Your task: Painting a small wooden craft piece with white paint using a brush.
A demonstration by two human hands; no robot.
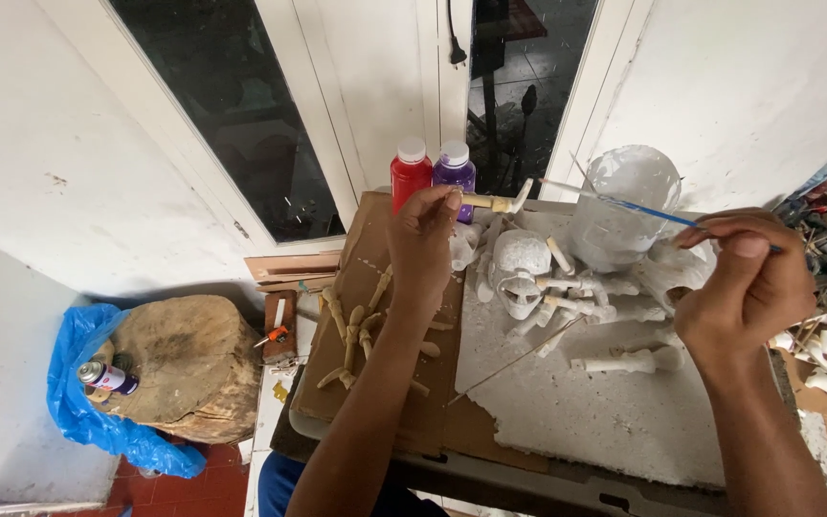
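Far left: spray can (pixel 105 376) lies on a stump (pixel 186 364) over blue plastic (pixel 83 402). Unpainted wooden pieces (pixel 356 330) rest on cardboard (pixel 356 383). Left hand (pixel 423 244) pinches a small wooden piece (pixel 492 202), half coated white, raised above the board just before the red bottle (pixel 411 174) and purple bottle (pixel 454 168). Below lie a white skull (pixel 519 268) and white-painted pieces (pixel 624 362) on a foam slab (pixel 576 412). Right hand (pixel 748 287) is closed around a thin blue brush (pixel 624 204), its tip near the piece. Risk: wet paint smearing onto fingers; a thin pinch could let the piece drop among wet parts.
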